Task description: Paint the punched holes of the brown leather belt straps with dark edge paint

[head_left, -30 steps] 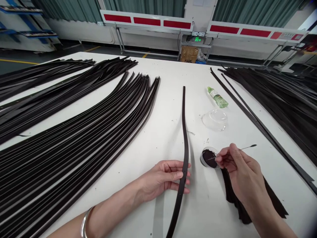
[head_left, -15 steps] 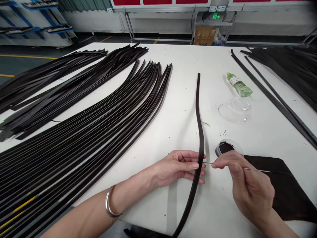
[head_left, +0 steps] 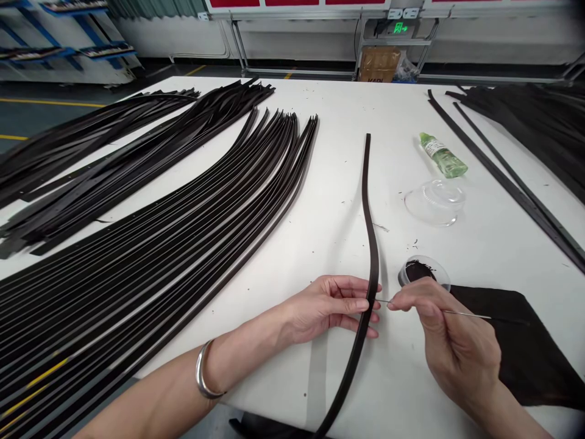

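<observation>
A long black strip (head_left: 370, 238) stands on edge across the white table, running from mid-table past the near edge. My left hand (head_left: 331, 308) pinches it between the thumb in front and fingers behind. In my right hand (head_left: 450, 335) a thin metal rod, like a long needle (head_left: 464, 314), lies pinched between thumb and index finger. Its left end meets the strip's right side beside my left fingertips; whether it enters the strip is hidden. Just beyond my right hand sits a round clear dish (head_left: 418, 271) with small black pieces in it.
Bundles of black strips (head_left: 192, 225) cover the left side, and more strips (head_left: 525, 134) lie at the right. A clear plastic lid or cup (head_left: 436, 201) and a green bottle (head_left: 442, 155) lie beyond the dish. A black cloth or sheet (head_left: 534, 347) is under my right hand.
My right hand has moved slightly left with the needle, closer to the strip. My left hand keeps its hold on the strip, nearly still.
</observation>
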Action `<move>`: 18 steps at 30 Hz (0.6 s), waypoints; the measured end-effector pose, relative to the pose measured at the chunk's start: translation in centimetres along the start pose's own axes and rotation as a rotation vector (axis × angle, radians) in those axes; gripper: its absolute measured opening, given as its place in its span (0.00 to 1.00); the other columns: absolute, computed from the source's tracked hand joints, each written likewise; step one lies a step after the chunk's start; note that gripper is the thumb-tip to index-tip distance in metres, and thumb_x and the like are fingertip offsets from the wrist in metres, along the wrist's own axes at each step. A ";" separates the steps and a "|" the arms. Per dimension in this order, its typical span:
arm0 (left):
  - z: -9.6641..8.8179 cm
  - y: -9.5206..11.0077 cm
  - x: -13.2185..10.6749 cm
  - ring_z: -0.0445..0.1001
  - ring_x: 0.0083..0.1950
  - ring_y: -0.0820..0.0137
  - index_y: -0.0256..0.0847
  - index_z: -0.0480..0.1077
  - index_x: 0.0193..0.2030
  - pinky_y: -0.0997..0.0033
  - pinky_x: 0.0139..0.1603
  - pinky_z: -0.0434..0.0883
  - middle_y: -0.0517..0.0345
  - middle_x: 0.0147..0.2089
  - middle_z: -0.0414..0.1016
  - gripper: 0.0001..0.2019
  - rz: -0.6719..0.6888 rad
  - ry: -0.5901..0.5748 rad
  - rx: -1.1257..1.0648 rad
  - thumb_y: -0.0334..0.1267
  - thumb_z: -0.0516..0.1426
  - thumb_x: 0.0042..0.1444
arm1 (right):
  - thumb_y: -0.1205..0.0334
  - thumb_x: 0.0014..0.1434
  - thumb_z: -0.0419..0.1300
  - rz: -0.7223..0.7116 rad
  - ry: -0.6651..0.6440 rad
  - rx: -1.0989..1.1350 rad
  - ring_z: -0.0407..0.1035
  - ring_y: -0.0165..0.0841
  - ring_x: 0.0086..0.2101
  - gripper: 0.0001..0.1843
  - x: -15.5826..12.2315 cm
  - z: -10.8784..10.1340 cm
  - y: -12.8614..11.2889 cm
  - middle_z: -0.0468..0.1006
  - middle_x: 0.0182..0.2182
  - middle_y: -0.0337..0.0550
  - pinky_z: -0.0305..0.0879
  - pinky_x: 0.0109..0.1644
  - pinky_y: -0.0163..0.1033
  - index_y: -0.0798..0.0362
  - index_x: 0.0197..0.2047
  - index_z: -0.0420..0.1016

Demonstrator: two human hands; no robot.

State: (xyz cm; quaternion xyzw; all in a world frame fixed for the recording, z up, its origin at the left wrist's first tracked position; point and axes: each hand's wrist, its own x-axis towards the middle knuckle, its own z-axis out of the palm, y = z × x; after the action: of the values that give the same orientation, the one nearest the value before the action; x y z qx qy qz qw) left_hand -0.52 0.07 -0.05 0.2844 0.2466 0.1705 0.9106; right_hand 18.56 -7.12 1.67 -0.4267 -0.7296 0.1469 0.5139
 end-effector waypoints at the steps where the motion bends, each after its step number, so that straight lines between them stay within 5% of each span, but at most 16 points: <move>1: 0.0 0.0 0.0 0.77 0.41 0.66 0.38 0.77 0.47 0.55 0.48 0.77 0.51 0.41 0.77 0.14 0.000 0.001 0.002 0.34 0.67 0.52 | 0.82 0.61 0.50 -0.004 0.002 0.002 0.71 0.33 0.36 0.18 0.0 0.0 0.0 0.76 0.33 0.42 0.70 0.37 0.43 0.52 0.44 0.70; 18: 0.4 0.1 0.0 0.77 0.41 0.66 0.36 0.75 0.47 0.55 0.47 0.77 0.50 0.41 0.77 0.13 -0.004 0.035 0.003 0.30 0.65 0.54 | 0.81 0.60 0.52 -0.029 -0.020 -0.052 0.72 0.34 0.36 0.14 0.0 0.2 -0.1 0.78 0.34 0.45 0.70 0.38 0.42 0.55 0.43 0.71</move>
State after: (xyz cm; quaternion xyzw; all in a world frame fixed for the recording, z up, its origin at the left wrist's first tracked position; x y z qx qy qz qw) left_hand -0.29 -0.06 0.31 0.2825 0.2633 0.1733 0.9060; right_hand 18.31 -7.18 1.63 -0.4279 -0.7443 0.1245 0.4974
